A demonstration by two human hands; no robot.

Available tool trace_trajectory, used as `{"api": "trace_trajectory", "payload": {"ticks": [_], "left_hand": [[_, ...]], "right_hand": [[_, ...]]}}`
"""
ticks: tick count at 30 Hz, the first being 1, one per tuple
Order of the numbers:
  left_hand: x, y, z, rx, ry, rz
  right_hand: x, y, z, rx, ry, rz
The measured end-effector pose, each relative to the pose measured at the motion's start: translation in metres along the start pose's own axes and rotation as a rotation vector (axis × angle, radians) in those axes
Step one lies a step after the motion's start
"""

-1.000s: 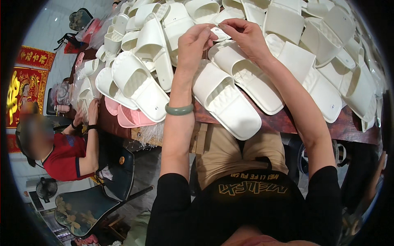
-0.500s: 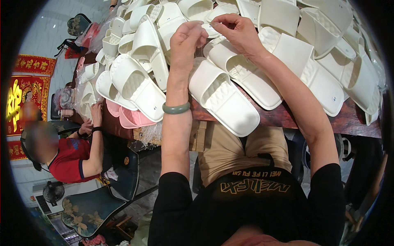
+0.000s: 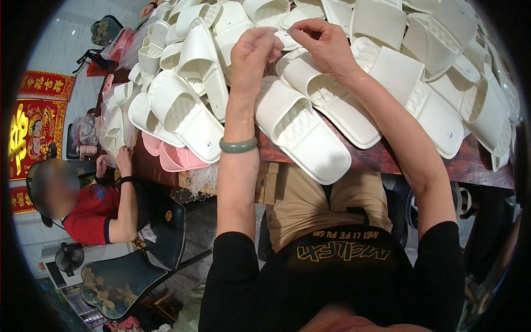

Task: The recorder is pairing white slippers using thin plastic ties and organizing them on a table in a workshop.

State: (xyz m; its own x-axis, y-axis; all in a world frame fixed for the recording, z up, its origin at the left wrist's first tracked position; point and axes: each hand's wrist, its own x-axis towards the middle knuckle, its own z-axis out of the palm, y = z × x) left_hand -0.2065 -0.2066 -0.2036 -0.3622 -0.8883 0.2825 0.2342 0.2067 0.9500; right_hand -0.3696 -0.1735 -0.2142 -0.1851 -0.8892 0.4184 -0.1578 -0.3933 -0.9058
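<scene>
Above the far part of the pile, my left hand (image 3: 254, 52) is closed, its fingers curled with thumb and forefinger pinched. Facing it a short way to the right, my right hand (image 3: 327, 48) pinches with thumb and forefinger. Whatever either pinch holds is too small to make out. Below and between the hands lie a white slipper (image 3: 321, 157) with its toe strap toward the far side and a second white slipper (image 3: 351, 119), partly covered by my right hand and forearm. A green bangle (image 3: 238, 145) circles my left wrist.
Many white slippers (image 3: 191, 119) heap across the dark red wooden table (image 3: 368, 157), some overhanging its near edge. Pink slippers (image 3: 180, 159) lie left of my forearm. At far left a person in a red shirt (image 3: 94, 216) handles a white slipper beside chairs (image 3: 124, 285) and a small fan (image 3: 69, 258).
My hands keep their pinches, the right one shifting slightly to the right. The co-worker's hands and the white slipper by them have changed position a little.
</scene>
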Motion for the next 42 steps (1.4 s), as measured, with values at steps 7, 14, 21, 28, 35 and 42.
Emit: {"api": "trace_trajectory", "payload": {"ticks": [7, 14, 21, 28, 35, 42], "left_hand": [[-0.0041, 0.0049, 0.0075, 0.120, 0.033, 0.006], [-0.0038, 0.0024, 0.0092, 0.174, 0.057, 0.055], [-0.0037, 0.0001, 0.0076, 0.192, 0.056, 0.068], [-0.0032, 0.0008, 0.0066, 0.196, 0.067, 0.071], [-0.0036, 0.0019, 0.0073, 0.202, 0.054, 0.058], [-0.0027, 0.0004, 0.0059, 0.194, 0.047, 0.082]], "right_hand": [[-0.0011, -0.0010, 0.0008, 0.006, -0.018, -0.003], [-0.0010, 0.0002, 0.0026, -0.121, -0.006, -0.013], [-0.0010, -0.0021, -0.0004, 0.071, -0.015, 0.097], [-0.0013, -0.0031, -0.0013, 0.067, -0.052, 0.103], [-0.0012, -0.0003, -0.0010, 0.065, -0.029, 0.100], [-0.0008, -0.0004, -0.0018, 0.079, -0.068, 0.099]]}}
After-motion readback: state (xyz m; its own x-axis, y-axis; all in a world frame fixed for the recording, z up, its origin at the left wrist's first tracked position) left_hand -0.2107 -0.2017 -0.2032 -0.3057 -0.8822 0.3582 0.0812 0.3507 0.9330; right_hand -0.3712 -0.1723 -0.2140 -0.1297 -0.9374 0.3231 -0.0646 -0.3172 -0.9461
